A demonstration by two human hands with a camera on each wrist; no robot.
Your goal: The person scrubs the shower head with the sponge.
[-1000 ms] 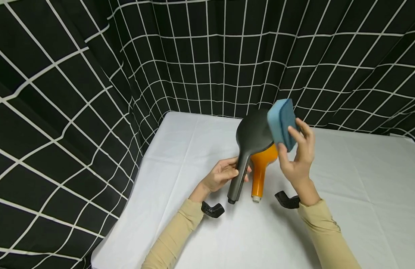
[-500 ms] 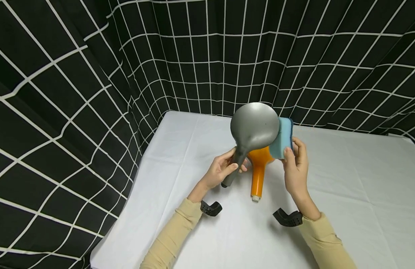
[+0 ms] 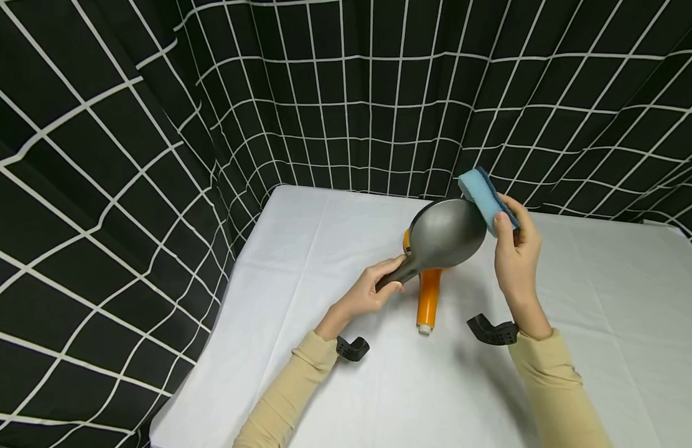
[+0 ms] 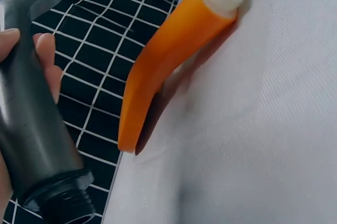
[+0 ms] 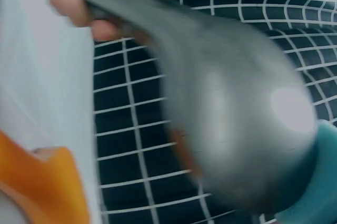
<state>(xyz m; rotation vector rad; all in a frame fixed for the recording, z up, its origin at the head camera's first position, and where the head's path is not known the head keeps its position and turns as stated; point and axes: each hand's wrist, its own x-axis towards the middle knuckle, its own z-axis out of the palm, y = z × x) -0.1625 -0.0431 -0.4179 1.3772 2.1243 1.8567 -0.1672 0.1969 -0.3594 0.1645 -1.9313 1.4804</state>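
My left hand [image 3: 374,287] grips the handle of a dark grey shower head [image 3: 448,233], holding it tilted above the table with its rounded back up. The threaded handle end [image 4: 66,197] shows in the left wrist view. In my right hand [image 3: 516,255] is a light blue sponge [image 3: 483,198] with a darker blue scouring side, pinched between thumb and fingers. The sponge lies against the right edge of the grey head, as the right wrist view also shows. An orange shower head [image 3: 428,302] with a white threaded end lies on the table beneath, its head mostly hidden by the grey one.
A white cloth covers the table [image 3: 301,249]. Behind it and to the left hangs a black curtain [image 3: 346,99] with a white grid. Each wrist carries a black mount [image 3: 353,350].
The grey shower head has tipped to the right and lower. The sponge first came down onto its right side, then moved up along the edge. The orange shower head has stayed put.
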